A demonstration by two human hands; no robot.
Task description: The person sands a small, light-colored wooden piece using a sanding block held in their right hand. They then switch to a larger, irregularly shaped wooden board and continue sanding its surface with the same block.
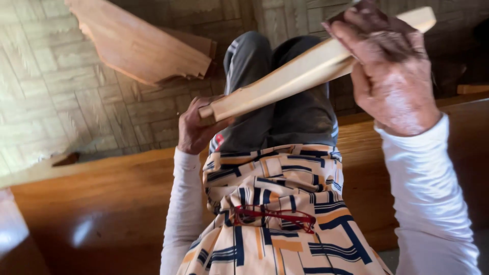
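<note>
- A pale wooden strip (305, 69) is held slantwise above the lap, running from 8 o'clock up to 2 o'clock, seemingly so both ends are supported.
- The left hand (196, 127) is clenched on its lower end.
- The right hand (389, 76) is wrapped over the upper end, its grip closed on the wood.
- A brown wooden surface (102, 203) lies beneath.

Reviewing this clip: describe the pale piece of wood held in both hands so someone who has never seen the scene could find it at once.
Start at the person's grey-trousered legs in the middle of the view. Crossing above them on a slant is the pale wooden piece, its low end in the left hand, its high end under the right hand. It is light and slim, unlike the broad reddish board on the floor behind.
</note>
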